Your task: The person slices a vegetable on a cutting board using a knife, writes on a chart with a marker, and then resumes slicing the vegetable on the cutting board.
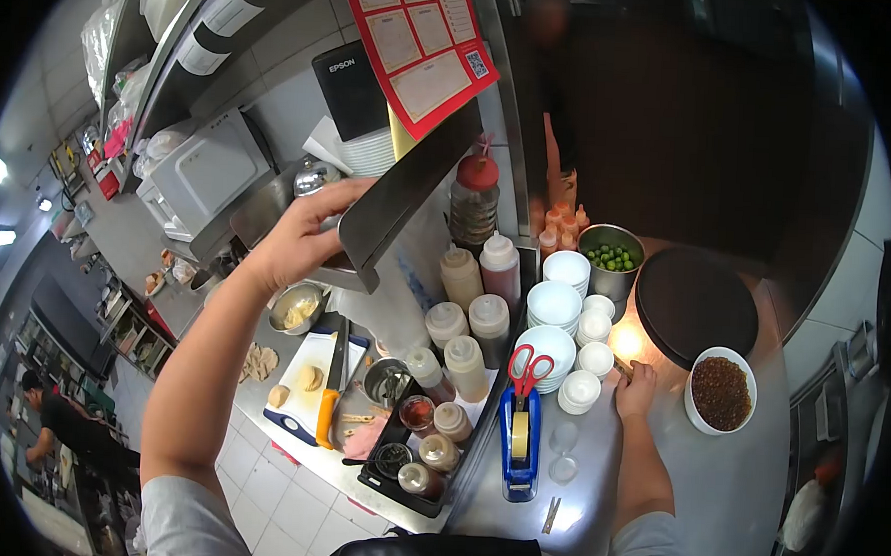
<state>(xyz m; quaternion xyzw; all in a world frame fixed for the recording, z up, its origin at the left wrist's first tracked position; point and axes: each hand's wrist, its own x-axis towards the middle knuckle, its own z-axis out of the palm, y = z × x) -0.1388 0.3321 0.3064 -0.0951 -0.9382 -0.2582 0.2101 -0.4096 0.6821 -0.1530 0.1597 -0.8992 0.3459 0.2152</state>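
Note:
My left hand (306, 234) is raised at the metal shelf (409, 192), with its fingertips hidden behind the shelf's upright lip. Whether it grips anything there I cannot tell. Down on the steel counter, my right hand (638, 388) is closed around a small narrow brownish piece (623, 366) that looks like a wooden clothespin. Just left of that hand are stacked small white cups (581, 388) and white bowls (546, 352). Another wooden clothespin (551, 515) lies nearer to me, beside a blue tape dispenser (519, 470) with red-handled scissors (530, 369) standing in it.
Squeeze bottles (466, 368) and jars crowd a black tray (377, 484). A yellow-handled knife (328, 412) rests on a cutting board (297, 381). Beyond my right hand are a pot of green limes (610, 257), a black round tray (698, 309) and a brown-filled bowl (721, 391). Another person (71, 426) works far left.

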